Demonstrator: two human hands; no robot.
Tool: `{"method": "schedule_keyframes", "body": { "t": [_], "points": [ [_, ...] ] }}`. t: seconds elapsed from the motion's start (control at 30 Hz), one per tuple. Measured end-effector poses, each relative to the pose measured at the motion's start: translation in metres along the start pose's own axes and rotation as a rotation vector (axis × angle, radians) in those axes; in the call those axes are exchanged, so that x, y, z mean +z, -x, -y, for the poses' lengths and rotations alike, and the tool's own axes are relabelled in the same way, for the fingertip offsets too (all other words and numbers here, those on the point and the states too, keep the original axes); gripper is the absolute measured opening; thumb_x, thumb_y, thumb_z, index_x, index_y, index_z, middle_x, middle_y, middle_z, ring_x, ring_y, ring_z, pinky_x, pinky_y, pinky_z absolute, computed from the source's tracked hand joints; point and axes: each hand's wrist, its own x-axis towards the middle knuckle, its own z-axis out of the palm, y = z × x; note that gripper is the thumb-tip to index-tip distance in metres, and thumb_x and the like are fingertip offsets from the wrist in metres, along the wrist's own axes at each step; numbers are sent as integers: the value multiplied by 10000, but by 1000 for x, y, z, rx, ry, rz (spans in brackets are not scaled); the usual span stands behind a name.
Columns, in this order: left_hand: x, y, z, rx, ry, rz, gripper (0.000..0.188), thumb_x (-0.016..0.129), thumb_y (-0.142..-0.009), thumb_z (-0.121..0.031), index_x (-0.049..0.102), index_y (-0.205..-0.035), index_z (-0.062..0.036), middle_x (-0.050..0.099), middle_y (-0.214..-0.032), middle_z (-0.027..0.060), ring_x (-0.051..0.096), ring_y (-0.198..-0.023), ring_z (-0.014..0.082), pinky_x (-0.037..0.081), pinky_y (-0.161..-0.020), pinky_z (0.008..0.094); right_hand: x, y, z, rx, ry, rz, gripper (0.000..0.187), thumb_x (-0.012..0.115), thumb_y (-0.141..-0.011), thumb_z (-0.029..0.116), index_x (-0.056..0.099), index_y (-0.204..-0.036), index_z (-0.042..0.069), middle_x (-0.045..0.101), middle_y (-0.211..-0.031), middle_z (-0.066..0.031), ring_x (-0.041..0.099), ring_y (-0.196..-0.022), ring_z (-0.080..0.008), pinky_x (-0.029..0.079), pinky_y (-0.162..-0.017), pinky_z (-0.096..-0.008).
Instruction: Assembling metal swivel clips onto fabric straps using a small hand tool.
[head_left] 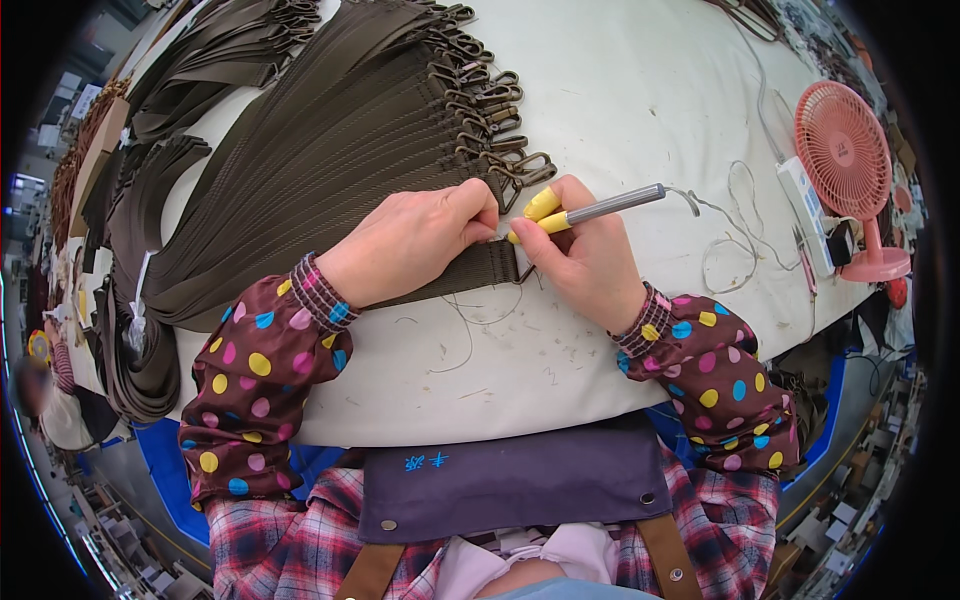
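Dark olive webbing straps (330,150) lie fanned out in a stack, with metal snap hooks (490,95) along their right ends. My left hand (405,240) rests over the nearest strap end, thumb and forefinger pinched together; what lies between the fingertips is too small to make out. My right hand (590,265) grips a pen-shaped tool (615,203) with a yellow front, a grey metal rear and a thin cord. The tool's tip is beside my left fingertips, partly hidden. A yellow cover wraps one right finger. Below the hands, a metal ring (523,268) shows at the strap end.
A pink fan (843,150) stands at the right, near a white power strip (805,215). The tool's thin cord (735,225) coils across the white tabletop (640,110). Loose threads (468,335) lie before my hands. More straps (140,370) hang over the table's left edge.
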Motion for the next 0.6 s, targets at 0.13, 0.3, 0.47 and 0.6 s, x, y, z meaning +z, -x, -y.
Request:
{"method": "schedule_keyframes", "body": {
  "t": [0.13,0.3,0.47,0.6],
  "points": [
    [-5,5,1,-27,42,41,174,620,-867,-96,515,-992,-33,623,-821,115,626,-762,297,492,-656,371,-3,5,1,0,-52,14,189,638,-875,113,475,-855,20,561,-645,-23,541,-548,-61,416,-486,-225],
    [-8,5,0,74,46,87,170,641,-840,-84,566,-980,-23,596,-808,105,605,-749,262,493,-671,354,-1,6,6,-4,-116,30,178,639,-876,101,482,-861,18,564,-662,-11,537,-562,-43,419,-491,-208],
    [-7,3,4,39,55,86,128,647,-842,-89,572,-907,-8,587,-790,106,597,-718,259,489,-659,344,0,5,4,-3,-138,31,180,639,-877,102,480,-861,18,562,-660,-11,536,-565,-41,417,-489,-205],
    [-9,4,1,-31,159,50,105,631,-867,-82,562,-888,-6,603,-789,93,600,-674,202,482,-621,315,0,4,1,-4,-111,40,185,641,-878,113,480,-862,22,558,-649,-13,529,-552,-46,413,-489,-210]
  ]
}}
